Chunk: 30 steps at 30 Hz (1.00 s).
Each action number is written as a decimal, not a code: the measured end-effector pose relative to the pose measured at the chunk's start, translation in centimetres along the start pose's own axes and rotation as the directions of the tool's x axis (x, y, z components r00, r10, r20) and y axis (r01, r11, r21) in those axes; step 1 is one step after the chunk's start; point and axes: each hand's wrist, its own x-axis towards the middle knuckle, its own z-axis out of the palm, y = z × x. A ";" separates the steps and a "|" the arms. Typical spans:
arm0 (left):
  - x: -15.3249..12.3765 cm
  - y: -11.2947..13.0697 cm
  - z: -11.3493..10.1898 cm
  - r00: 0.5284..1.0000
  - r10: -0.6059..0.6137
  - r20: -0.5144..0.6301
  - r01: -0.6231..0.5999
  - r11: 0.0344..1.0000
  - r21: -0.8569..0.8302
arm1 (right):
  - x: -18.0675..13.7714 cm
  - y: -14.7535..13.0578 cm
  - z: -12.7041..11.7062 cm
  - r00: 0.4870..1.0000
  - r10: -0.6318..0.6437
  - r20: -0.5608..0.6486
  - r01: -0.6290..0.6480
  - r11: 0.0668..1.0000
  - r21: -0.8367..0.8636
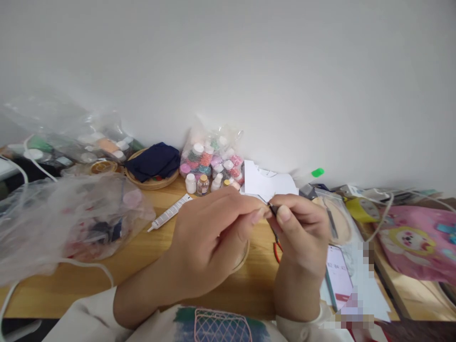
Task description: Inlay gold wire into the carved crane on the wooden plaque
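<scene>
Both hands meet above the middle of the wooden table. Between the thumb and index finger of my right hand (301, 242) is a small dark piece (273, 209), too small to name. My left hand (210, 232) is closed in a pinch right beside it, fingertips close to the dark piece; whatever those fingers hold is hidden. Beneath the hands, an orange-handled tool (276, 251) lies partly covered by my right hand. The edge of a pale round item (244, 256) shows behind my left hand. A white tube with a nozzle (171, 213) rests left of my hands.
Small bottles (203, 184) and a bag of colourful jars (213, 156) stand by the wall. Dark blue cloth (155, 161) fills a round basket. Plastic bags (89, 218) cover the left side. A phone (339, 275), yellow tape (362, 210) and a pink bag (416, 242) lie rightward.
</scene>
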 end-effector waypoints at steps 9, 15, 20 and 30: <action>0.8 0.1 -0.3 0.990 -0.087 0.108 0.114 0.956 -0.271 | 0.9 0.1 0.0 0.992 -0.027 0.124 0.004 0.984 0.180; 0.8 -0.1 -0.2 0.998 -0.007 0.058 0.021 0.972 -0.236 | 0.5 0.0 -0.1 0.996 -0.036 0.077 0.030 0.996 0.083; 0.1 -0.2 -0.1 0.999 0.043 -0.027 -0.041 0.998 0.048 | -0.1 -0.6 -0.1 0.999 -0.035 -0.038 0.032 0.997 -0.077; -0.1 -0.4 0.0 0.992 0.122 -0.010 -0.120 0.984 0.129 | -0.4 -1.2 0.3 0.992 -0.057 -0.109 0.044 0.992 -0.119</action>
